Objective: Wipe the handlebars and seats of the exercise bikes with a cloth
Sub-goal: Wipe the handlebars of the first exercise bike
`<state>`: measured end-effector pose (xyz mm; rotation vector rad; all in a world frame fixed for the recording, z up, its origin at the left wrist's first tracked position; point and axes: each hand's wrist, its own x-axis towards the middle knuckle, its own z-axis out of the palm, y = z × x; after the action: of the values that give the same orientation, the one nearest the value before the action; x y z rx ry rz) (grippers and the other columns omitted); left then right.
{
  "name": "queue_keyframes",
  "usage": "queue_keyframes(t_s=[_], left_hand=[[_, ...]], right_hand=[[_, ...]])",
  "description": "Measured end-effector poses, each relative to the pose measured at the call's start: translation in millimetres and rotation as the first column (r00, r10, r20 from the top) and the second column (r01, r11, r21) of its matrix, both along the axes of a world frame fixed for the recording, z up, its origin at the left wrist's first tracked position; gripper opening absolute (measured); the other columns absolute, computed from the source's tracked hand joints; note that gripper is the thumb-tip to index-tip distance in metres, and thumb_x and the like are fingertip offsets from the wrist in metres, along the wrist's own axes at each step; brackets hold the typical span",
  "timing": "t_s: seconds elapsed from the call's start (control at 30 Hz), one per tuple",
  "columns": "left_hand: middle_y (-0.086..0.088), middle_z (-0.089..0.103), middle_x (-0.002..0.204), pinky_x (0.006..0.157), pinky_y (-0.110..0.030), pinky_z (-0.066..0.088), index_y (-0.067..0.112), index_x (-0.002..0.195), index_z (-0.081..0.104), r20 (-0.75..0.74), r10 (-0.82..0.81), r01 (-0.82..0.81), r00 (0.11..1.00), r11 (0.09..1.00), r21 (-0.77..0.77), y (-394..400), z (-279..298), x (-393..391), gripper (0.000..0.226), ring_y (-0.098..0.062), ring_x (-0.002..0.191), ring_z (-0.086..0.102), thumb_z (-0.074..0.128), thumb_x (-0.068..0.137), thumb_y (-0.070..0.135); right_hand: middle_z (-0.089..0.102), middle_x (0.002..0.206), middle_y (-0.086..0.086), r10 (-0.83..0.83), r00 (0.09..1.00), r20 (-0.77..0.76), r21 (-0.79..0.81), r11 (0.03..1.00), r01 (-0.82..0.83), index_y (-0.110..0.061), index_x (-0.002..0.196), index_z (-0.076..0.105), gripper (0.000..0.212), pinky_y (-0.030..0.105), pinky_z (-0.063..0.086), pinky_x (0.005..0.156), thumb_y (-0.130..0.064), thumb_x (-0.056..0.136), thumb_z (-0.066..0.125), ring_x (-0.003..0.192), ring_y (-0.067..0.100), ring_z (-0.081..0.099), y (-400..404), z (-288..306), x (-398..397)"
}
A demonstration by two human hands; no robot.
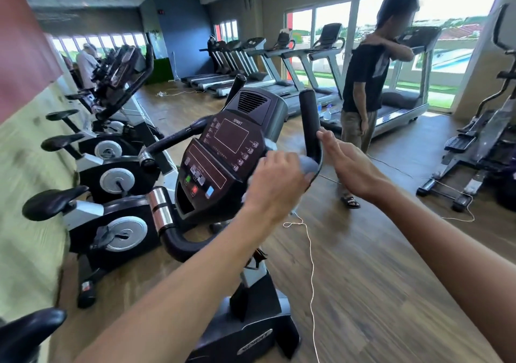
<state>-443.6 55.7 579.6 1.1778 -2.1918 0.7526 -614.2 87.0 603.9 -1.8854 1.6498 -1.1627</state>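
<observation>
Fingers of the left hand (275, 180) are curling around the pale blue cloth (308, 164), pressing it to the right handlebar (311, 122) to scrub, while the right hand (347, 161), fingers straight and together, is steadying the bar

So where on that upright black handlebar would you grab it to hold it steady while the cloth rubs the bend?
Probably the straight padded shaft of the right handlebar, above the bend, coming in from the right side. That stretch is upright, round and bare, so fingers can wrap it. The left hand holds the blue cloth against the lower curve, and the console blocks the other side. The right hand touches there already.
</observation>
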Motion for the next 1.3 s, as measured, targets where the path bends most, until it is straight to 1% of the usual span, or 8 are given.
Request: queue_keyframes(t_s=[0.13, 0.27, 0.33, 0.73, 0.93, 1.07, 1.2, 1.3], left_hand=[[-0.013, 0.064, 0.108, 0.086, -0.043, 0.054, 0.005, 0.112, 0.062, -0.121, -0.017, 0.036, 0.992, 0.987, 0.158, 41.0, -18.3, 78.1, 0.055, -0.029, 0.1, 0.061, 0.042, 0.103, 0.055], [-0.022, 0.061, 0.133, 0.108, -0.052, 0.043, -0.003, 0.131, 0.06, -0.016, 0.103, -0.101, 0.995, 0.988, 0.118, 49.9, -62.6, 70.0, 0.064, -0.041, 0.127, 0.056, 0.04, 0.105, 0.052], [-0.023, 0.065, 0.125, 0.103, -0.051, 0.047, -0.005, 0.127, 0.062, -0.041, 0.107, -0.104, 0.993, 0.993, 0.063, 36.9, -62.2, 59.0, 0.061, -0.041, 0.118, 0.061, 0.039, 0.107, 0.049], [-0.014, 0.063, 0.095, 0.078, -0.044, 0.055, 0.0, 0.104, 0.065, -0.091, 0.014, -0.031, 0.996, 0.981, -0.192, 32.7, -76.6, 96.5, 0.059, -0.032, 0.087, 0.063, 0.042, 0.107, 0.054], [-0.012, 0.062, 0.09, 0.073, -0.043, 0.052, 0.002, 0.103, 0.065, -0.14, 0.129, -0.156, 0.982, 0.966, -0.207, 29.3, -75.0, 77.9, 0.059, -0.031, 0.083, 0.062, 0.041, 0.106, 0.056], [-0.013, 0.065, 0.096, 0.079, -0.045, 0.054, 0.001, 0.108, 0.067, -0.09, -0.064, 0.044, 0.994, 0.978, -0.205, 37.6, -78.8, 112.3, 0.059, -0.033, 0.089, 0.064, 0.043, 0.106, 0.054], [-0.013, 0.068, 0.104, 0.089, -0.044, 0.054, 0.003, 0.109, 0.07, -0.028, -0.191, 0.178, 0.981, 0.952, -0.247, 43.6, -84.8, 164.0, 0.053, -0.033, 0.099, 0.066, 0.051, 0.104, 0.052], [-0.011, 0.066, 0.092, 0.079, -0.046, 0.052, 0.005, 0.096, 0.068, -0.161, -0.037, 0.003, 0.986, 0.979, -0.202, 40.6, -86.1, 130.2, 0.049, -0.034, 0.087, 0.064, 0.053, 0.102, 0.051]], right_hand=[[0.03, 0.164, -0.006, 0.061, 0.993, -0.1, -0.086, 0.994, -0.069, -0.005, 0.148, 0.05, 0.071, 0.01, 0.014, 0.115, -0.055, 0.104, 0.024, 0.152, 0.003, 0.023, 1.5, -11.9, 14.7], [0.019, 0.166, -0.006, 0.146, 0.933, -0.33, -0.017, 0.987, -0.161, -0.011, 0.155, 0.04, 0.059, 0.017, 0.004, 0.122, -0.046, 0.111, 0.023, 0.155, 0.004, 0.011, -11.9, -38.3, 46.9], [0.017, 0.17, -0.002, 0.098, 0.892, -0.442, -0.046, 0.99, -0.131, -0.014, 0.158, 0.035, 0.067, 0.025, -0.002, 0.125, -0.054, 0.107, 0.015, 0.156, 0.006, 0.007, -22.4, -55.8, 55.4], [0.056, 0.144, -0.01, 0.053, 0.91, -0.41, -0.202, 0.968, -0.148, -0.021, 0.129, 0.067, 0.063, 0.013, 0.004, 0.114, -0.052, 0.104, 0.018, 0.139, 0.011, 0.041, -27.2, -64.7, 52.8], [0.064, 0.13, -0.008, -0.021, 0.899, -0.436, -0.264, 0.959, -0.106, -0.022, 0.112, 0.071, 0.049, 0.034, 0.024, 0.114, -0.042, 0.108, 0.026, 0.123, 0.018, 0.05, -34.8, -69.0, 54.9], [0.063, 0.109, 0.001, -0.047, 0.859, -0.51, -0.282, 0.952, -0.116, -0.023, 0.107, 0.065, 0.044, 0.042, 0.033, 0.108, -0.038, 0.109, 0.024, 0.105, 0.026, 0.052, -29.4, -72.5, 50.7], [0.061, 0.113, 0.007, -0.082, 0.876, -0.474, -0.261, 0.964, -0.051, -0.015, 0.111, 0.064, 0.054, 0.042, 0.028, 0.111, -0.044, 0.106, 0.019, 0.117, 0.033, 0.049, -23.2, -72.2, 61.4], [0.052, 0.133, 0.009, -0.172, 0.873, -0.457, -0.254, 0.965, 0.058, -0.009, 0.127, 0.057, 0.052, 0.05, 0.008, 0.123, -0.042, 0.104, 0.024, 0.148, 0.031, 0.025, -11.1, -87.1, 87.5]])
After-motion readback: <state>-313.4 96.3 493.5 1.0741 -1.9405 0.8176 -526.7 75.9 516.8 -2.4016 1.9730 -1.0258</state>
